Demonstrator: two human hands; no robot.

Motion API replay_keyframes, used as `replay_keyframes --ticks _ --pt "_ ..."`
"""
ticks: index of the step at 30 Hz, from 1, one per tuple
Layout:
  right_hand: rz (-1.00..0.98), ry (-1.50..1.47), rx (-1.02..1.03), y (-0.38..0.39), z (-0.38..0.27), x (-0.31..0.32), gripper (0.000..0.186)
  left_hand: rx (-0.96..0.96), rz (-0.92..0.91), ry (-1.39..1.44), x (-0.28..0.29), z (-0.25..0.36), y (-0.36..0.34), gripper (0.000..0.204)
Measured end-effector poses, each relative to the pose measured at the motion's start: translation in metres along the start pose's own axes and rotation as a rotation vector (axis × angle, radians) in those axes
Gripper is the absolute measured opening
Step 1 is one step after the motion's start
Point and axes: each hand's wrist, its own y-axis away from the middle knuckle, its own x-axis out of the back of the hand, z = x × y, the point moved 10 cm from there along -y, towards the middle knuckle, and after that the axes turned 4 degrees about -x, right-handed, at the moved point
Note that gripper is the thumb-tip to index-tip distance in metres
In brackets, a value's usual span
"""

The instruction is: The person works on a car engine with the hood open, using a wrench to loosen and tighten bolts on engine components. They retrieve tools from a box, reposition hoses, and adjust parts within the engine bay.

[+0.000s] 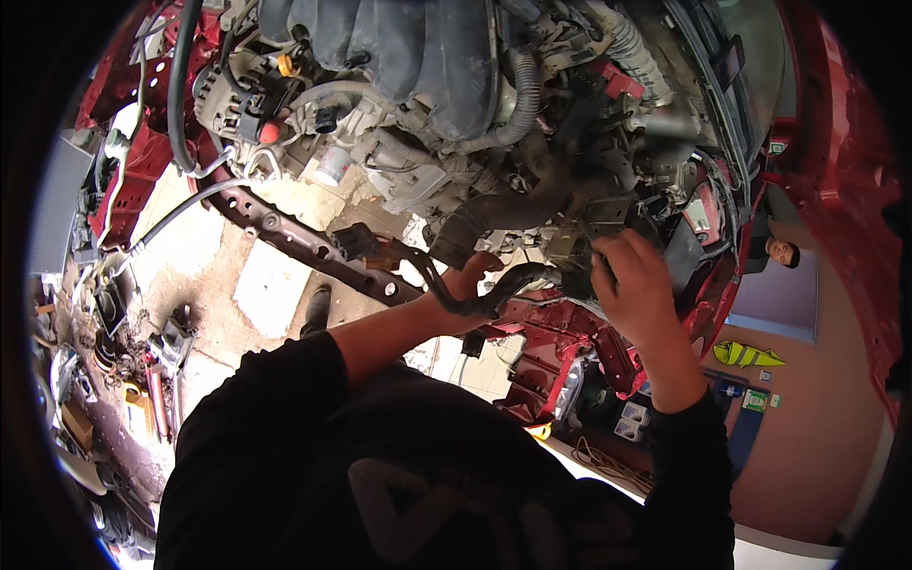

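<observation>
In the engine bay, my left hand (467, 283) reaches in below the open end of a thick black rubber hose (465, 228). A black sleeved wiring harness (489, 304) crosses over this hand and covers part of its fingers, so its grip does not show. At the harness's left end hangs a dark connector (355, 241). Over on the right, my right hand (635, 285) has its fingers curled in beside a dark metal bracket (603, 211). Whatever lies under those fingertips is hidden. The harness's right end runs in close to that hand.
The engine (408, 66) fills the top, with an alternator (220, 103) at left. A dark red crossmember (313, 249) slants below it. Loose parts lie on the floor at left, near a red cylinder (156, 399). Another person (782, 253) is at far right.
</observation>
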Motion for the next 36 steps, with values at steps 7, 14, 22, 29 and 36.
replay_keyframes --ticks 7,14,22,29,36 --pt "0.004 0.034 0.031 0.003 0.003 -0.003 0.018 0.087 -0.349 0.267 -0.031 -0.029 -0.062 0.053" --pt "-0.104 0.277 0.162 0.012 -0.007 -0.021 0.018 0.383 -0.118 0.73 -0.033 -0.012 -0.088 0.057" --pt "0.318 -0.129 -0.273 -0.012 0.068 0.07 0.014 0.286 -0.358 0.252 -0.025 0.014 -0.113 0.061" --pt "0.321 -0.528 -0.514 -0.018 0.134 0.028 0.009 0.454 -0.226 0.513 -0.055 -0.023 -0.103 0.057" --pt "0.469 -0.514 -0.382 -0.002 0.116 0.028 0.01 0.366 -0.3 0.257 -0.056 -0.022 -0.106 0.052"
